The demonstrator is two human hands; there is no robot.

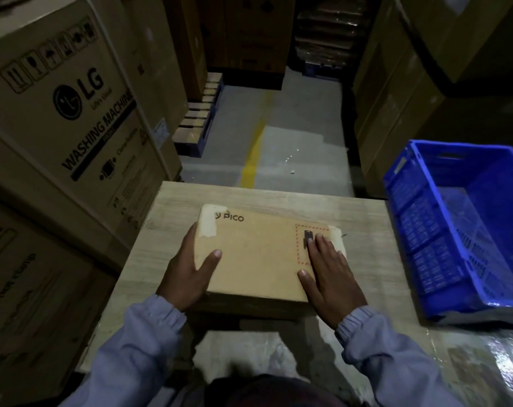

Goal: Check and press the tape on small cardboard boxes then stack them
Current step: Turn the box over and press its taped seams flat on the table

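Note:
A small flat cardboard box (261, 254) marked "PICO" lies on a pale wooden table (364, 227). Pale tape patches show at its far left corner (208, 224) and far right corner. My left hand (187, 271) holds the box's left side, thumb on top and fingers wrapped around the edge. My right hand (328, 274) lies flat on the box's right part, fingers straight, pressing down beside a red dashed rectangle with a dark print.
An empty blue plastic crate (461, 230) sits at the right on the table. Large washing-machine cartons (61, 118) are stacked close on the left, more cartons on the right. Beyond the table runs a floor aisle with a yellow line (254, 154) and pallets (196, 121).

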